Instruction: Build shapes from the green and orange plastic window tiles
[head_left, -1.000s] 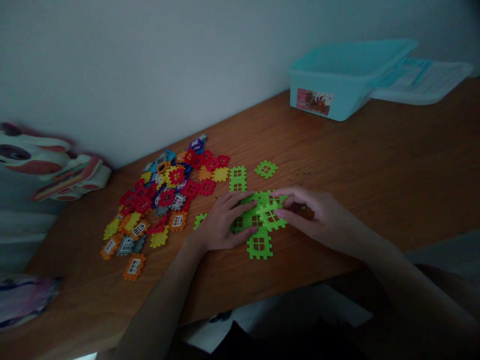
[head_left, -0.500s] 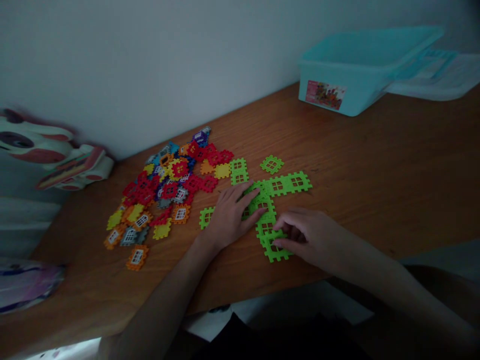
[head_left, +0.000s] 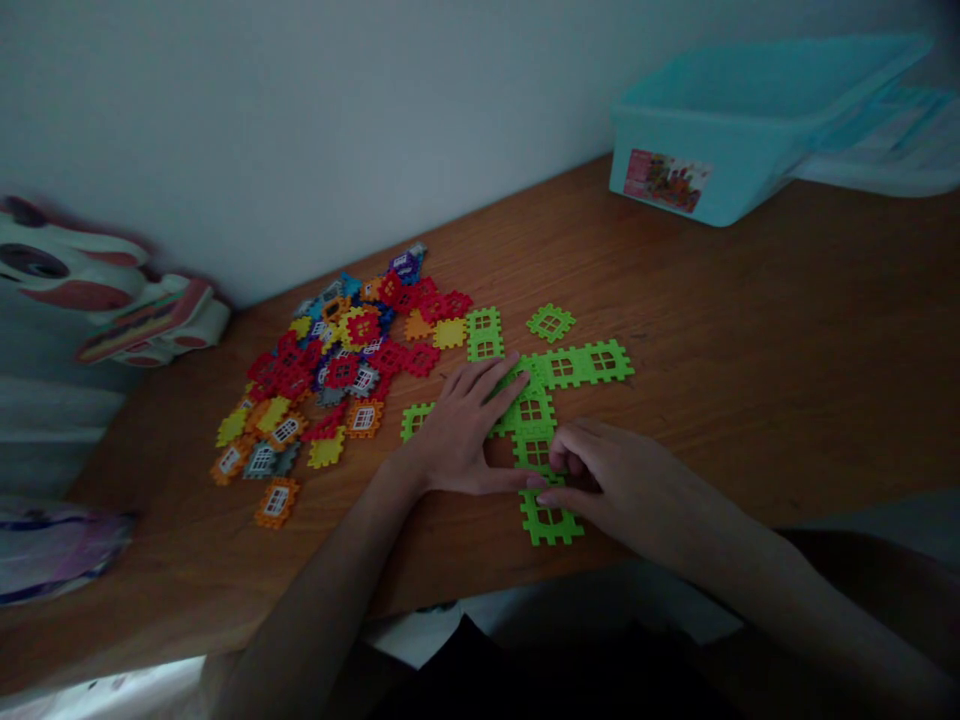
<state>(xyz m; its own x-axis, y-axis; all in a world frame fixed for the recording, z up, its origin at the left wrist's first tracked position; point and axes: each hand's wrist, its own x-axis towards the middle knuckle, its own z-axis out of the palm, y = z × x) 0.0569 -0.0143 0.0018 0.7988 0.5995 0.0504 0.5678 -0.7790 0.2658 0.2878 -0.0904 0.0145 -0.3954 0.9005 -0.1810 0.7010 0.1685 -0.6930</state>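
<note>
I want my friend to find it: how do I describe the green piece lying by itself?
Find the blue box on the table, then look left and nearer, to the joined green pieces. Just beyond their strip that sticks out to the right lies the green piece. Unlike its green neighbours, it is turned cornerwise and touches no other piece.

Dim, cool light leaves the tabletop [head_left: 720,320] darkest at right; a pale glow shows at lower left. Green tiles [head_left: 579,367] look slightly soft, the toy [head_left: 71,275] blurrier.
</note>
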